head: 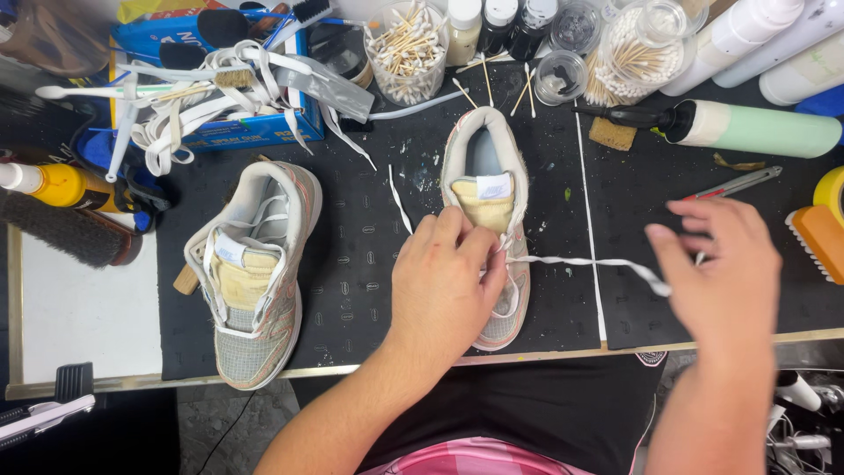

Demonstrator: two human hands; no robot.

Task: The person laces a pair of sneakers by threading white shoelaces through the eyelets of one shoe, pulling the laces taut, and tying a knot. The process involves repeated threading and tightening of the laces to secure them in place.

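The pale sneaker (492,220) lies toe toward the person on the black mat (369,255), and the left hand (444,281) presses down over its lacing area, fingers curled onto the tongue and eyelets; its grip is narrow, fingertips pinched at the eyelet row, though whether they actually clamp the lace there I cannot tell. From that grip a white lace (598,262) runs out sideways to the right hand (725,273), whose thumb and fingers close on the lace's far end, holding it taut just above the surface.

To the other side of the left grip, well apart, the second sneaker (255,273) rests tilted, its tongue pulled up. Beyond it, farther from the person, loose white laces (189,110) are heaped on a blue box (246,132). Beyond the held sneaker stands a jar of cotton swabs (406,51). Past the right grip, a pale green bottle (756,127) lies on its side, and an orange-backed brush (822,239) sits at the edge.
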